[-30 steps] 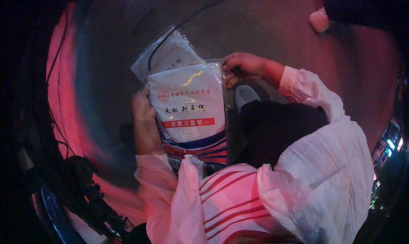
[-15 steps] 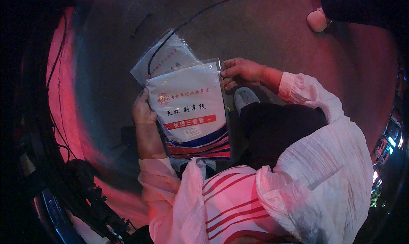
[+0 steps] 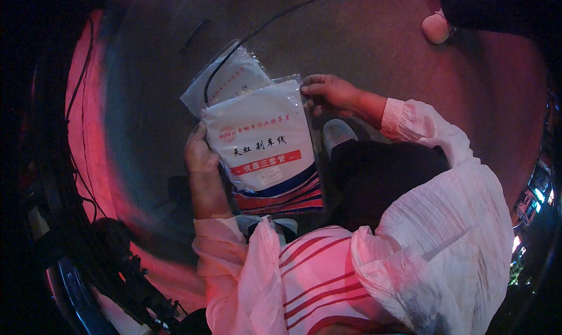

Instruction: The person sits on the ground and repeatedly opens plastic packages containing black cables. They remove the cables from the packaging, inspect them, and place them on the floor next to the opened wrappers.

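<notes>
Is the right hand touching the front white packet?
Touching: the head view shows the right hand pinching the upper right corner of the front white packet.

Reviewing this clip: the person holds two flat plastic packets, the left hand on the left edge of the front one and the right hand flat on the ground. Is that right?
Not quite. In the head view the right hand is not on the ground; it pinches the top right corner of the front packet. The rest holds: the left hand grips its left edge, and a second packet lies behind it.
</notes>
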The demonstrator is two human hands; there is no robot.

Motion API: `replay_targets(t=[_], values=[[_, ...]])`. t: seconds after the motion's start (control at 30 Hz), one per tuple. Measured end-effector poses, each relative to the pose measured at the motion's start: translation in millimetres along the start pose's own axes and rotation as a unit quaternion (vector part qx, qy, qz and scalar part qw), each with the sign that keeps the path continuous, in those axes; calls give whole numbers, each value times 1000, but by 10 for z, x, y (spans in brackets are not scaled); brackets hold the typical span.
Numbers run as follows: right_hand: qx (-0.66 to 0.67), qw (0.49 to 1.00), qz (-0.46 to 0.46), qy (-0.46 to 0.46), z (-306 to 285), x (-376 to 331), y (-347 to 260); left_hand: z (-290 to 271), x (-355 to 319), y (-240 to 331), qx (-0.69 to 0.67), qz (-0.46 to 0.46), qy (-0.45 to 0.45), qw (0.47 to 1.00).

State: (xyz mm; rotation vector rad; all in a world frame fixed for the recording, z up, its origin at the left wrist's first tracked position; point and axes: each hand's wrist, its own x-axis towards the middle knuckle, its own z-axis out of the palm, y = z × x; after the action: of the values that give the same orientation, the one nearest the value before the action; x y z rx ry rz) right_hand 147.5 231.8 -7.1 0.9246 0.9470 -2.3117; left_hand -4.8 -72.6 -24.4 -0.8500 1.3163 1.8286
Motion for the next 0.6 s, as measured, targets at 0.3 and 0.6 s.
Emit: replay_targets(t=[0.3,0.6], values=[[-59,993,-44,87,276,-86,-134,98,-256,-66,-24,27,38,999],[-324,907,-246,110,859,-463,-1102,115,-1010,-318,205,-38,-128,969]])
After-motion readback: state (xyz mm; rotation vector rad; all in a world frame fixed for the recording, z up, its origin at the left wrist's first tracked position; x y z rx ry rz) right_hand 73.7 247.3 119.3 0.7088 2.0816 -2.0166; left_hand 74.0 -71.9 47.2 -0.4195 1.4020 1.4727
